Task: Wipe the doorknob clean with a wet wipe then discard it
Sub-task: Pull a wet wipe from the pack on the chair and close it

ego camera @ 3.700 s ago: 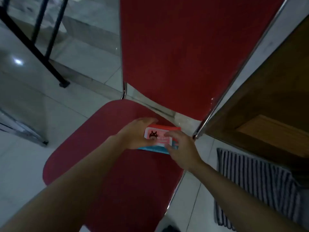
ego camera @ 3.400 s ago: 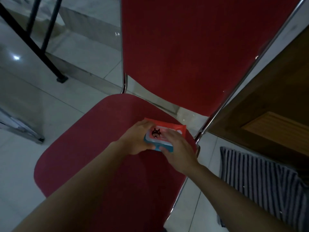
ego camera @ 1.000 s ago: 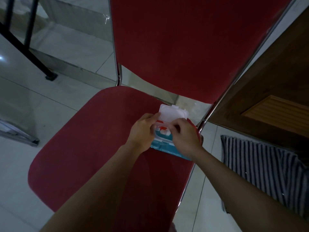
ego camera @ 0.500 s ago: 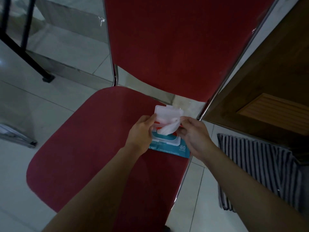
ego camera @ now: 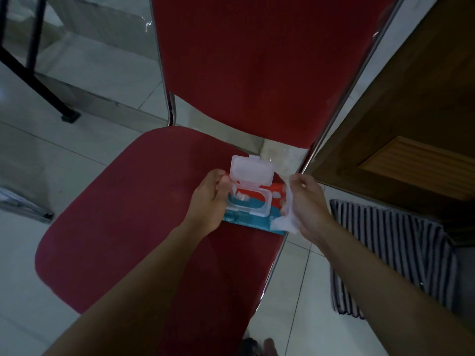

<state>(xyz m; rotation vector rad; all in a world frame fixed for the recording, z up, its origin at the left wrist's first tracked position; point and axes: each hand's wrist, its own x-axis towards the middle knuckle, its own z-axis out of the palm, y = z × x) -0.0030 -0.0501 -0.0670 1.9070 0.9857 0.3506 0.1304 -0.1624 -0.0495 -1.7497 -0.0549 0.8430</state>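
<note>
Wipe [ego camera: 285,222] is out, pinched in right hand [ego camera: 307,204]; left hand [ego camera: 209,201] grips pack [ego camera: 250,201] at 9 o'clock. Doorknob untouched.

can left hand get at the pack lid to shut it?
Probably yes. The left hand already rests against the pack beside the raised lid; nothing covers it, and the right hand holds the wipe off to the side.

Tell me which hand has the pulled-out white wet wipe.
The right hand: the white wet wipe hangs from its fingers. The left hand only steadies the red-and-teal wipes pack.
</note>
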